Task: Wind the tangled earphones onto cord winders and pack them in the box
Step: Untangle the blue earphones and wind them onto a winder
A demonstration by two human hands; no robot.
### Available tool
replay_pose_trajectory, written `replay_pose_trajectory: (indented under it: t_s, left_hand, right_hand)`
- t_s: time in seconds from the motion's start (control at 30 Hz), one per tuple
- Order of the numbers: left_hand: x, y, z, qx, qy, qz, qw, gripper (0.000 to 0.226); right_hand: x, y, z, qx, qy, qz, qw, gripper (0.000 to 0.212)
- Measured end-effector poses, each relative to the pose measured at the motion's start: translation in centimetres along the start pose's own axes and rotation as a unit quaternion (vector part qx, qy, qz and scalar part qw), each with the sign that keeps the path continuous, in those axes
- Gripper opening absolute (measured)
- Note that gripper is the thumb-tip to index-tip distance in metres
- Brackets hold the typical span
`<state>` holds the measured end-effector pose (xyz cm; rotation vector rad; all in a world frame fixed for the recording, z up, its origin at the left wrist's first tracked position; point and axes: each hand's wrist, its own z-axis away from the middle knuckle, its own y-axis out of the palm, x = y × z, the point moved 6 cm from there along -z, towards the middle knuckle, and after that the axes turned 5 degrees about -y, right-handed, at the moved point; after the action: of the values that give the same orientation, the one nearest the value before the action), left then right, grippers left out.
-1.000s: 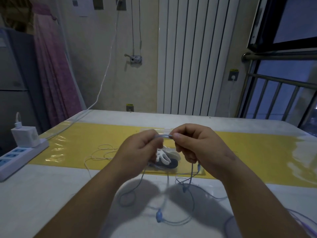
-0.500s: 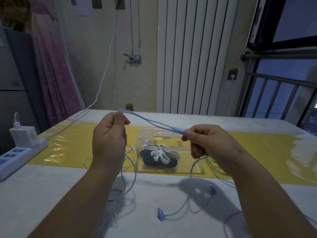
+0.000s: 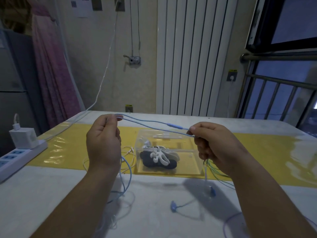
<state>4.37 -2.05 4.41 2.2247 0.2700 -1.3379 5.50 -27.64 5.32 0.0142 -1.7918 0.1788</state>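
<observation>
Cord check: blue earphone cord [image 3: 147, 122] is doubled and stretched in the air over the clear box [image 3: 192, 152]. Left hand [image 3: 103, 143] pinches its fold; right hand [image 3: 216, 145] pinches the strands beside the inline remote [image 3: 173, 125]. Judged light, limp, snag-prone: best held on the strands themselves. A second ago both hands met; now well apart, cord drawn straight.

- No wording can be read anywhere.
- Yellow label [image 3: 129, 105] above the low wall socket [image 3: 129, 110]: dark print, too small to read.
- Second yellow label [image 3: 232, 70] above the right-hand socket [image 3: 231, 77]: likewise illegible.
- Wall papers [image 3: 82, 7]: blurred.
</observation>
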Motion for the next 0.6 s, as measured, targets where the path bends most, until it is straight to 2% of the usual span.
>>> replay_pose_trajectory:
  t_s: [0.2,0.4,0.53,0.6]
  left_hand:
    - [-0.4,0.3,-0.1,0.026,0.011,-0.089,0.996,0.022]
    - [0.9,0.8,-0.3,0.074,-0.023,-0.191,0.979,0.003]
    - [0.4,1.2,0.4,0.094,0.029,-0.291,0.952,0.021]
    - [0.1,1.9,0.9,0.137,0.046,-0.29,0.946,0.026]
  right_hand:
    - [0.1,0.4,0.1,0.047,0.019,-0.119,0.992,0.019]
    - [-0.1,0.4,0.3,0.073,0.022,-0.088,0.993,0.014]
    - [-0.1,0.8,0.4,0.072,0.016,-0.065,0.995,0.012]
    - [-0.2,1.3,0.3,0.076,0.015,-0.063,0.995,0.01]
